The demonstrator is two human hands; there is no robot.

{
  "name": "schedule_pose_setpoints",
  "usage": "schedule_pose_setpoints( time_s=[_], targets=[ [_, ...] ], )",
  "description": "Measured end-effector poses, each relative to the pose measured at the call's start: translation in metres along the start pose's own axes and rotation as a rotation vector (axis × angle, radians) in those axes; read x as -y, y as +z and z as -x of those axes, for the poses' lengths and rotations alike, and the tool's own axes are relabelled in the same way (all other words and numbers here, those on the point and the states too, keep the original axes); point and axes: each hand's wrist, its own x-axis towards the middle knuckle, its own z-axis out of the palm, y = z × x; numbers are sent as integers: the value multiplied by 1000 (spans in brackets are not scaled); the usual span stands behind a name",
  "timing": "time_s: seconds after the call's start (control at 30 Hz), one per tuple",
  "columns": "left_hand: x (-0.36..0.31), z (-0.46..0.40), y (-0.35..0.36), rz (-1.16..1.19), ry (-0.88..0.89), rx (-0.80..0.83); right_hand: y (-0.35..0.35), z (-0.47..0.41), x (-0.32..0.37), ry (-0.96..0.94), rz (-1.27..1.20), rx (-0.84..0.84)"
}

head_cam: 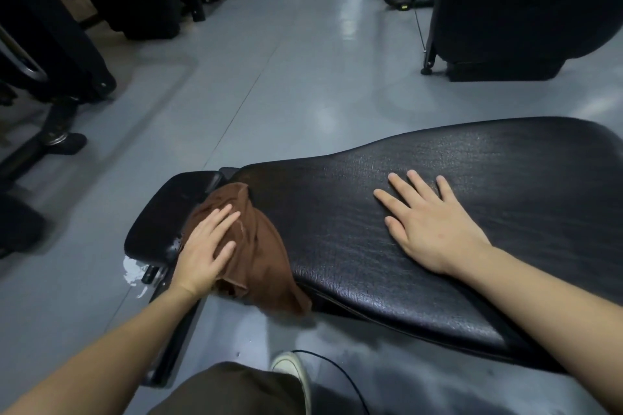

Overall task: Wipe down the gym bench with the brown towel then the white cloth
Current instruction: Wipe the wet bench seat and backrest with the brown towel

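A black padded gym bench [472, 172] lies across the view, its long back pad on the right and a small seat pad [168, 212] on the left. The brown towel [263, 253] is bunched over the gap between the two pads and hangs off the near edge. My left hand [205, 246] presses flat on the towel's left part with straight fingers. My right hand [428, 222] rests flat on the back pad, fingers spread, well right of the towel. No white cloth is in view.
Grey gym floor [286, 77] surrounds the bench. Black machine frames and feet [57, 131] stand at the left, another black padded machine [519, 10] at the back right. A white splash [133, 271] marks the floor under the seat pad. My shoe [293, 367] is below.
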Motion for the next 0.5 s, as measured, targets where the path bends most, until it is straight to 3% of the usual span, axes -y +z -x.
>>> schedule_pose_setpoints(
  time_s=[0.2,0.4,0.5],
  targets=[
    [0,-6,8,162,-295,-41,1,-1,1,8,20,-6],
    [-6,-30,5,129,-326,123,3,-2,2,5,51,-14],
    [-3,-55,5,5,-287,213,5,-2,1,15,59,-30]
  ],
)
